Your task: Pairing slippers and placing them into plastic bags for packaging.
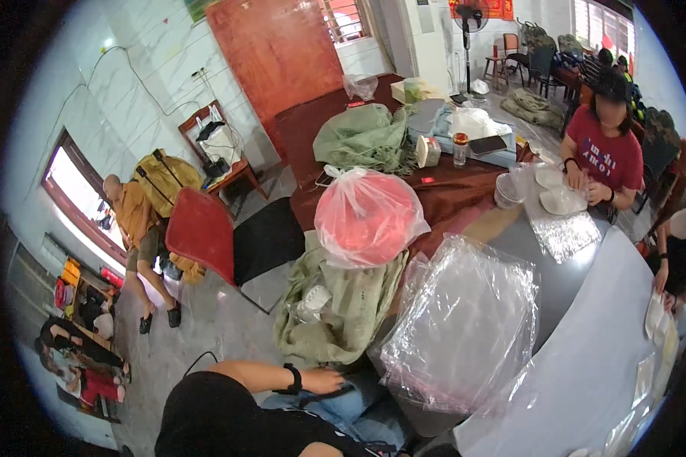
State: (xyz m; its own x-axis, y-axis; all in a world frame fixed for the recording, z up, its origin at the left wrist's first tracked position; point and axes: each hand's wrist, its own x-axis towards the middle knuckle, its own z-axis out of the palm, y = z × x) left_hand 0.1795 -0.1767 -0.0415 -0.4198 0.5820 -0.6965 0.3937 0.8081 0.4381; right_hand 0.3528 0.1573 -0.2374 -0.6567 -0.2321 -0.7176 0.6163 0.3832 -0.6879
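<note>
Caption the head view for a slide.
Left hand at the jeans, clear bags on the grey table to its right.

Near centre, the stacked plastic bags are colourless and transparent, tinged pink along the near edge, against the plain pale-grey desk; to their left are an olive-green sack and a translucent whitish bag with coral-red contents. Nearest, a black wristband and black sleeve adjoin faded blue jeans. Farther away appear green netting, a dark maroon cloth, a red chair back, an orange-red door, grey-veined white wall tiles and, at right, a crimson shirt with pale lettering.
</note>
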